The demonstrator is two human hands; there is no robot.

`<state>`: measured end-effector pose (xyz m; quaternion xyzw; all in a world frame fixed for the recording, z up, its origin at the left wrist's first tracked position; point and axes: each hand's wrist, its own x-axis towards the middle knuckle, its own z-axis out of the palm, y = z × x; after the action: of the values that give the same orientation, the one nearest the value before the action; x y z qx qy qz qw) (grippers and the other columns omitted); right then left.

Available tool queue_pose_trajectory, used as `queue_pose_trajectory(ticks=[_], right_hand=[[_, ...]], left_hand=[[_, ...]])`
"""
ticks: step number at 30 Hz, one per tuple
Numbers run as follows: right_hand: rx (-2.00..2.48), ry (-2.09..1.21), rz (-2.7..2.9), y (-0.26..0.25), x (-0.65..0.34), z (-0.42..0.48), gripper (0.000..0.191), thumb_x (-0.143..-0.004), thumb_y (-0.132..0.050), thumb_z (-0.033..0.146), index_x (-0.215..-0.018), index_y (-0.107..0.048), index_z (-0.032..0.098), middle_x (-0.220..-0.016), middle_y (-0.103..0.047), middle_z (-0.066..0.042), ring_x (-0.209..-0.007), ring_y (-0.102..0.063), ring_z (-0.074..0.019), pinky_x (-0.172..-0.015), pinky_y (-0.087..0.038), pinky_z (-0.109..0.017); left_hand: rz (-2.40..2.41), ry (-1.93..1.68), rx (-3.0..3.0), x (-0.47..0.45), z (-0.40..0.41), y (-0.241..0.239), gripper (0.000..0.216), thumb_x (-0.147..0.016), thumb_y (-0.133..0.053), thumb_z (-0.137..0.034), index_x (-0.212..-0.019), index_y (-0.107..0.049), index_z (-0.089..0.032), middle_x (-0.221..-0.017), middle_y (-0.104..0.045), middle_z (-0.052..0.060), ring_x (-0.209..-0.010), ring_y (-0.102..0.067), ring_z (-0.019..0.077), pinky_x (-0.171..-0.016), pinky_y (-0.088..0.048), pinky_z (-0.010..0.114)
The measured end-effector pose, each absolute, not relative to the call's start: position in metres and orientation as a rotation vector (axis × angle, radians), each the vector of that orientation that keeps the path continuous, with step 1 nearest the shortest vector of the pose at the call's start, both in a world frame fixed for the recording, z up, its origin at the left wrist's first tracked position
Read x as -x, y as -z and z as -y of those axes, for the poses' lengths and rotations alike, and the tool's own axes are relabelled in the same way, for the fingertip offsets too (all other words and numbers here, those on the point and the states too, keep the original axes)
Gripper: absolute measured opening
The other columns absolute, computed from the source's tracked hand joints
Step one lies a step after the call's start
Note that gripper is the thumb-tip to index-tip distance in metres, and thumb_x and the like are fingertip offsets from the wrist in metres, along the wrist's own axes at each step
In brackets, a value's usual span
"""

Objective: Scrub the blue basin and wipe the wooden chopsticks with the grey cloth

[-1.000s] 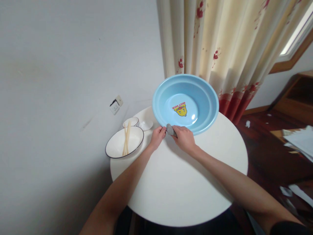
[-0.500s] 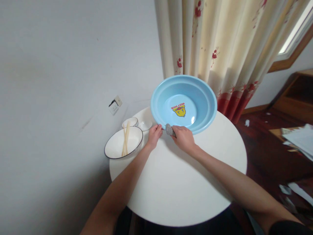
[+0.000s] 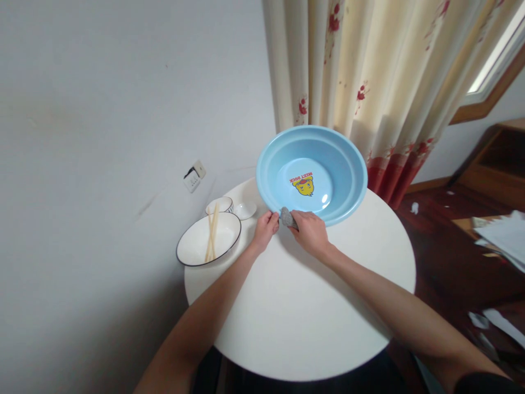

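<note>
On the white round table (image 3: 303, 317) sits a large light-blue plastic basin (image 3: 348, 180) with a yellow duck print inside. My left hand (image 3: 266, 230) is closed at the basin's near-left rim and appears to pinch it; the fingertips are partly hidden. Just to its right, my right hand (image 3: 309, 232) grips a grey speckled scrubber (image 3: 286, 217), which looks like steel wool. The scrubber's exposed end lies against the outer edge of the rim, close to my left fingers. Part of it is covered by my right fingers.
Left of my hands stand a large dark-rimmed white bowl (image 3: 192, 243) with chopsticks (image 3: 212, 235) resting across it, a smaller bowl (image 3: 220, 204) and a small white dish (image 3: 246, 210). A wall borders the left; a curtain (image 3: 328, 65) hangs behind. Papers (image 3: 502, 235) lie at right.
My left hand has shifted slightly right, nearer to the scrubber. The basin has slid a touch to the right. My right hand still holds the scrubber at almost the same spot.
</note>
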<state>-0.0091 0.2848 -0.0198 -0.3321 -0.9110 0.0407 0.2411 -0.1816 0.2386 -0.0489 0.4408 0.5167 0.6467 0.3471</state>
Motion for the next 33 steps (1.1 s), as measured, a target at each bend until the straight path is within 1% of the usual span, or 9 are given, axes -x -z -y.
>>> queue_pose_trajectory(ticks=[6,11,17,22,27,33], right_hand=[[0.908,-0.121,2.490,0.0219,0.0106,-0.2855,0.019,-0.099,-0.063,0.029,-0.116,-0.066,0.020,-0.114,-0.076,-0.009,-0.102,-0.067,-0.0239,-0.088,-0.040,-0.030],[0.900,-0.100,2.491,0.0228,0.0106,-0.2865,0.017,-0.100,-0.062,0.030,-0.114,-0.066,0.020,-0.112,-0.076,-0.008,-0.100,-0.067,-0.0239,-0.086,-0.040,-0.030],[0.887,-0.101,2.497,0.0222,0.0102,-0.2868,0.016,-0.099,-0.063,0.030,-0.112,-0.066,0.020,-0.111,-0.076,-0.008,-0.100,-0.067,-0.0243,-0.087,-0.039,-0.030],[0.899,-0.115,2.505,0.0218,0.0103,-0.2866,0.018,-0.099,-0.063,0.030,-0.115,-0.065,0.020,-0.115,-0.076,-0.009,-0.103,-0.066,-0.0245,-0.089,-0.040,-0.030],[0.899,-0.114,2.519,0.0204,0.0094,-0.2858,0.017,-0.098,-0.064,0.028,-0.114,-0.066,0.020,-0.115,-0.076,-0.008,-0.103,-0.067,-0.0245,-0.088,-0.041,-0.030],[0.898,-0.136,2.535,0.0168,0.0081,-0.2842,0.020,-0.098,-0.064,0.028,-0.117,-0.066,0.021,-0.120,-0.075,-0.010,-0.106,-0.067,-0.0241,-0.090,-0.042,-0.031]], left_hand=[[-1.339,-1.656,-1.117,0.1798,-0.2388,0.0492,0.065,-0.070,-0.077,-0.077,-0.069,-0.044,-0.021,-0.050,-0.037,-0.009,-0.045,-0.029,0.0052,-0.046,-0.017,0.023],[-1.340,-1.666,-1.108,0.1805,-0.2410,0.0520,0.065,-0.069,-0.077,-0.078,-0.070,-0.046,-0.021,-0.050,-0.033,-0.010,-0.044,-0.028,0.0051,-0.045,-0.015,0.023],[-1.355,-1.679,-1.102,0.1812,-0.2422,0.0526,0.064,-0.069,-0.077,-0.076,-0.070,-0.048,-0.020,-0.050,-0.036,-0.009,-0.045,-0.029,0.0053,-0.045,-0.016,0.023],[-1.335,-1.692,-1.073,0.1823,-0.2433,0.0538,0.063,-0.068,-0.079,-0.075,-0.070,-0.048,-0.020,-0.051,-0.031,-0.010,-0.045,-0.027,0.0050,-0.045,-0.015,0.023],[-1.297,-1.713,-1.041,0.1838,-0.2427,0.0519,0.062,-0.071,-0.079,-0.072,-0.071,-0.044,-0.020,-0.053,-0.029,-0.011,-0.046,-0.026,0.0047,-0.046,-0.016,0.021],[-1.296,-1.762,-1.030,0.1853,-0.2421,0.0473,0.063,-0.073,-0.079,-0.071,-0.071,-0.040,-0.022,-0.053,-0.028,-0.011,-0.046,-0.024,0.0047,-0.045,-0.016,0.020]])
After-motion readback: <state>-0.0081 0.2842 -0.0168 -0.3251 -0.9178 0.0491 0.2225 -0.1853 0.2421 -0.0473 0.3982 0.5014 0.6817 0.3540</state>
